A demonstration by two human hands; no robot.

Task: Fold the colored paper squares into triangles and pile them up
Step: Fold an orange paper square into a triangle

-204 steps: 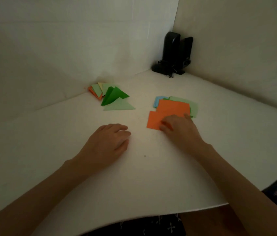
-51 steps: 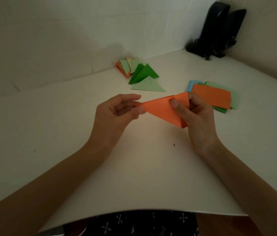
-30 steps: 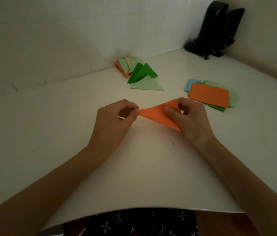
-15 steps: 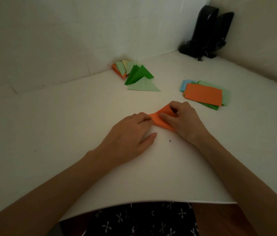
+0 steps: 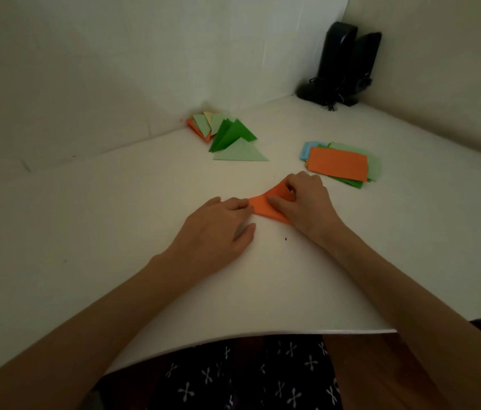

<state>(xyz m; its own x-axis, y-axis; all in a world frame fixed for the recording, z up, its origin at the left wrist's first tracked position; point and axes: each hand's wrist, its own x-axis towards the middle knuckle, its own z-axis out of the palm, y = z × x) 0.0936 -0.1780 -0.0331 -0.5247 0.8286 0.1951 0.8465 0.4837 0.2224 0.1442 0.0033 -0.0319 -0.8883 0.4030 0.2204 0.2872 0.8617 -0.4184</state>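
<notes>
Our folded orange paper (image 5: 266, 210) lies on the middle of the white table (image 5: 85, 232). Our left hand (image 5: 218, 229) is flat with straight fingers, and its tips touch the paper's left corner. Our right hand (image 5: 304, 202) holds the paper with bent fingers at the far edge and the thumb on top. The stack of squares (image 5: 337, 165) is just beside this hand. The pile of triangles (image 5: 227, 134) is near the back wall, well apart. Bare table runs to the left and to the near edge.

white table (image 5: 115, 232), folded triangles (image 5: 227, 137), paper squares (image 5: 337, 165), speakers (image 5: 342, 63)
</notes>
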